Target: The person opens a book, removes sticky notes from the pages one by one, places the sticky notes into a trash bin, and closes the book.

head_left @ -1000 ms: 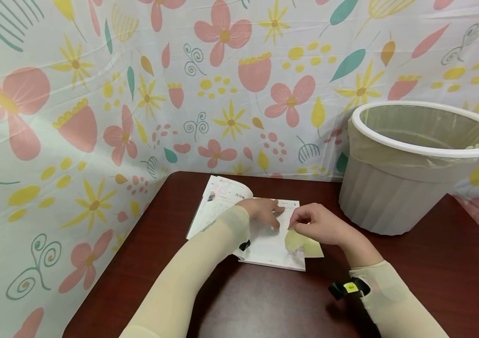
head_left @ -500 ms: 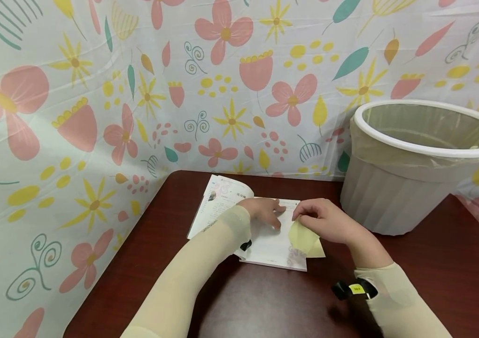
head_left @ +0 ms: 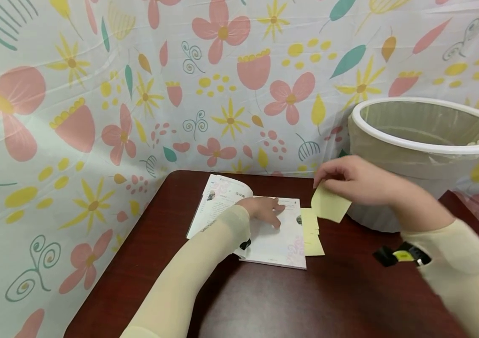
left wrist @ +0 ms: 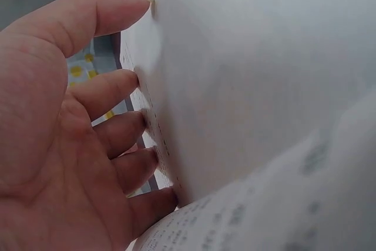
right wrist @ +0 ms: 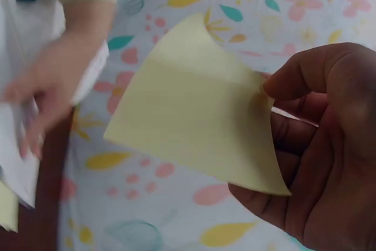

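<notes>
Here we are, and my right hand (head_left: 358,180) has a yellow sticky note (head_left: 330,204) pinched between thumb and fingers, up by the edge nearest the palm! The note hangs in the air to the right of the book (head_left: 271,256), apart from its pages, and in the head view my hand overlaps the lower left of the bin (head_left: 455,148). From the right wrist you get the full sheet, bowed in a gentle curve, thumb on the near face, fingers behind.

Over to my left hand (head_left: 263,211), and it's spread across the open book, fingers apart, gripping nothing, fingertips (left wrist: 130,79) resting on the page. Close up, the print on the nearer leaf is too blurred to read.

The book lies open on the dark reddish desk (head_left: 273,305), its left side printed with text and curling upward near the top, a pink pattern at the lower right corner. And look at the right edge: more yellow slips (head_left: 313,246) poke out from there, one above another, lying over the desk.

Pale sleeves on both arms, and a black strap (head_left: 386,256) with a yellow label at my right wrist. The bin, white-rimmed, has a see-through liner folded over, and behind everything runs a flowery sheet (head_left: 138,56) in pink, yellow and green.
</notes>
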`<state>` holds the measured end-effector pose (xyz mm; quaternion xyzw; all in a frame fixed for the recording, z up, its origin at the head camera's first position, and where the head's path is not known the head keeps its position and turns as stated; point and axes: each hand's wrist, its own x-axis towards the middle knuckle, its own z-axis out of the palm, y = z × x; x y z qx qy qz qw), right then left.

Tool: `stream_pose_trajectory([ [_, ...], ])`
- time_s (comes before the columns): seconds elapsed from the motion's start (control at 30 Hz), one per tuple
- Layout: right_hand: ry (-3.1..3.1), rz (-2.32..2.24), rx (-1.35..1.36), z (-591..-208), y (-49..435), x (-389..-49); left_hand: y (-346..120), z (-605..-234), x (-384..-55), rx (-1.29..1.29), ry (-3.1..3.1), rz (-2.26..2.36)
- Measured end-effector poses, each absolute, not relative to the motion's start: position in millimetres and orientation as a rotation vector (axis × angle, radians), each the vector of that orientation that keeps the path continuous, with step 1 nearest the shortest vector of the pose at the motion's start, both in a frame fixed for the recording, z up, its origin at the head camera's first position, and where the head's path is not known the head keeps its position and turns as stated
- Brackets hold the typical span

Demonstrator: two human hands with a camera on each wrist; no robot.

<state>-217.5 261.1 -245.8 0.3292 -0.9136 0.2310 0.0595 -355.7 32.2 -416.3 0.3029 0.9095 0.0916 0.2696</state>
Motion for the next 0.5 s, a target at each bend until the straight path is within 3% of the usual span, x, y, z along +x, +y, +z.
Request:
stream_pose_trajectory([
  [0.2, -2.847, 0.513, 0.954, -181.8, 281.0, -224.1, 31.2, -419.5, -356.6, 0.813, 2.443, 0.252],
  [0.5, -2.894, 0.432, 0.481, -91.8, 341.6, -265.6, 29.4, -418.2, -353.7, 0.785, 2.436, 0.278],
])
